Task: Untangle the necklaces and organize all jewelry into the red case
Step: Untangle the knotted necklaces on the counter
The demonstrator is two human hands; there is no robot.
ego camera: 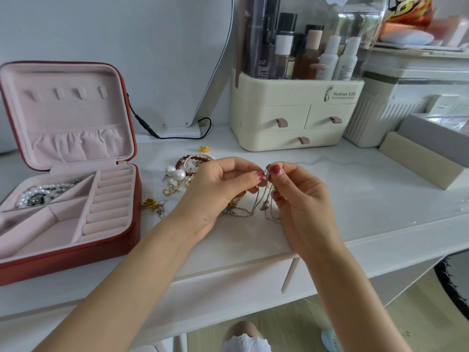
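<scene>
Fingertips (259,176) of both hands pinch the thin chain necklaces (264,199) at a clasp, near the table's front edge, right of the open red case (132,199). Better to tease strands apart slowly, never tugging.

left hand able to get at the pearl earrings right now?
Probably not yet. The pearl earrings lie bare on the table just beside the left hand, nothing covering them, but that hand is pinching the tangled chains together with the right hand.
</scene>
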